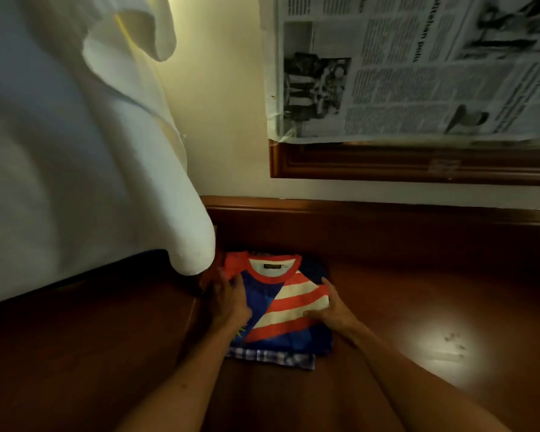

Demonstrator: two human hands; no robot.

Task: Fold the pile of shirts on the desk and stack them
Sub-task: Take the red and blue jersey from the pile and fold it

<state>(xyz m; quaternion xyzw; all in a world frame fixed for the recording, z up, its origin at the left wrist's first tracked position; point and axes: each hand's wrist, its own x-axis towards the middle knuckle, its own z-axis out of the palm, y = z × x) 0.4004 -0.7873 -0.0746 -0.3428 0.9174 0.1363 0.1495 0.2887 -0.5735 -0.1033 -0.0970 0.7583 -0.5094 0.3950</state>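
Left hand (229,296) flat, fingers spread, pressing left edge of folded flag shirt (289,302). Right hand (332,307) open, palm down on shirt's right edge. Shirt tops plaid shirt (272,358) on dark wooden desk (418,294). White cloth (75,151) hangs at left; newspaper (418,67) on wall.

One wide-angle head view looks forward and steeply down from close above the tabletop (418,291), which fills the lower frame; the wall (225,120) fills the upper frame.
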